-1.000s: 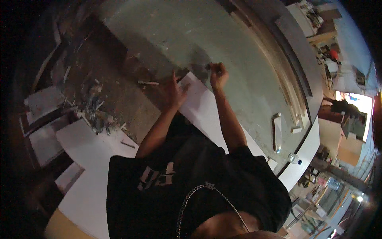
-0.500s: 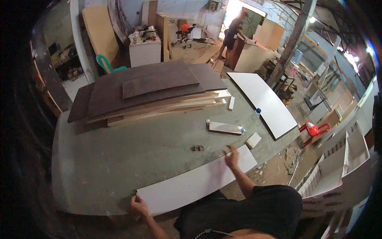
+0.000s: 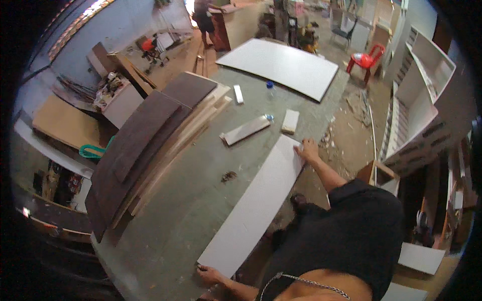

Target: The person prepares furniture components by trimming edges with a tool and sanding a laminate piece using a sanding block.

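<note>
A long, narrow white board (image 3: 256,200) lies along the near edge of the grey-green worktable (image 3: 175,226). At its left end my left hand (image 3: 211,275) holds the corner, fingers closed over the edge. My right hand (image 3: 308,151) grips the near edge close to the right end, with its thumb side on the top face. Just beyond that end rests a short white block (image 3: 290,121). Farther in lies a white strip (image 3: 247,131), a clear bottle with a blue cap (image 3: 270,86) behind it. A small dark clump (image 3: 229,176) sits on the table.
Dark brown panels (image 3: 145,135) are stacked over pale wood strips (image 3: 183,145) on the table's left. A wide white panel (image 3: 281,65) covers the far end. A red chair (image 3: 366,61) and white cabinet frames (image 3: 414,85) stand right. Another person (image 3: 204,22) stands at the back.
The view has swung to the right. My right hand has shifted from the board's far edge to its near edge by the right end; my left hand stays at the left end.
</note>
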`<act>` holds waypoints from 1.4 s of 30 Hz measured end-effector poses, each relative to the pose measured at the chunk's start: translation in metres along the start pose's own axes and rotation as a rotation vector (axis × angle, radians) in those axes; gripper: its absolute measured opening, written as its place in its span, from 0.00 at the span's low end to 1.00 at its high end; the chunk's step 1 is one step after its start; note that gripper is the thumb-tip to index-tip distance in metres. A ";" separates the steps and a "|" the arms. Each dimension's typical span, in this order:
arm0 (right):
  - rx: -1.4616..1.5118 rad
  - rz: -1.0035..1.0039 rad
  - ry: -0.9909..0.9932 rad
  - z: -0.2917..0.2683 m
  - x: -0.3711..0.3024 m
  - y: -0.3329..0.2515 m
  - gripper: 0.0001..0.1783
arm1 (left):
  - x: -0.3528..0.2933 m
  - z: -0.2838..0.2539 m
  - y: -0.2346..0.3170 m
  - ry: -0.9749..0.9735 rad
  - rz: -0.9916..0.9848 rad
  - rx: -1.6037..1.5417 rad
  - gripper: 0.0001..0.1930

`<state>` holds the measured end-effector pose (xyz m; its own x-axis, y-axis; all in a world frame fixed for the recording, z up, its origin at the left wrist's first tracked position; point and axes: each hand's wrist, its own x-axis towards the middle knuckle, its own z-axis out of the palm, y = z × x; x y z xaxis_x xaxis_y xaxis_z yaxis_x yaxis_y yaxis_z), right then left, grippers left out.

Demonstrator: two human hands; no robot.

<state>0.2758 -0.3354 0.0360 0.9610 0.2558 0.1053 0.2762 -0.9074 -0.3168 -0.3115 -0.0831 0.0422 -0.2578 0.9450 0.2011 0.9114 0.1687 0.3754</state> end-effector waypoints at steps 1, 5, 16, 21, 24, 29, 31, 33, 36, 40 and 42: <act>0.037 -0.013 -0.059 0.003 0.008 -0.009 0.30 | 0.011 0.015 -0.028 0.032 -0.023 -0.074 0.21; 0.186 -0.031 0.010 0.008 0.008 0.022 0.24 | 0.012 0.036 -0.056 -0.013 -0.001 -0.214 0.22; 0.497 -0.144 -0.129 0.003 0.010 0.037 0.22 | 0.003 -0.125 -0.010 -0.024 -0.090 -0.266 0.23; 0.561 -0.062 -0.129 0.001 0.015 0.036 0.27 | -0.007 -0.145 0.002 0.224 -0.054 -0.292 0.25; 0.573 -0.114 -0.023 -0.008 0.021 0.013 0.34 | 0.030 -0.141 -0.036 0.459 -0.036 -0.472 0.25; 0.531 0.023 -0.294 -0.051 0.042 0.050 0.36 | 0.044 -0.109 -0.007 0.445 -0.019 -0.427 0.25; 0.712 0.088 -0.180 -0.060 0.045 0.066 0.33 | 0.052 -0.100 0.026 0.450 0.038 -0.454 0.25; 0.853 0.186 -0.058 -0.063 0.050 0.107 0.29 | 0.046 -0.087 0.074 0.374 0.111 -0.506 0.24; 1.075 0.335 0.077 -0.064 0.064 0.192 0.31 | 0.020 -0.062 0.162 0.161 0.226 -0.647 0.24; 0.731 0.583 0.223 -0.088 0.051 0.353 0.31 | -0.079 -0.027 0.337 -0.232 0.237 -1.042 0.21; 0.782 0.569 0.426 -0.119 0.054 0.349 0.36 | -0.076 -0.016 0.374 -0.250 0.266 -0.864 0.19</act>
<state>0.4225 -0.6777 0.0429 0.9093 -0.4154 0.0248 -0.1348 -0.3505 -0.9268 0.0438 -0.0962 0.1814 0.0928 0.9724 0.2139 0.3507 -0.2330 0.9071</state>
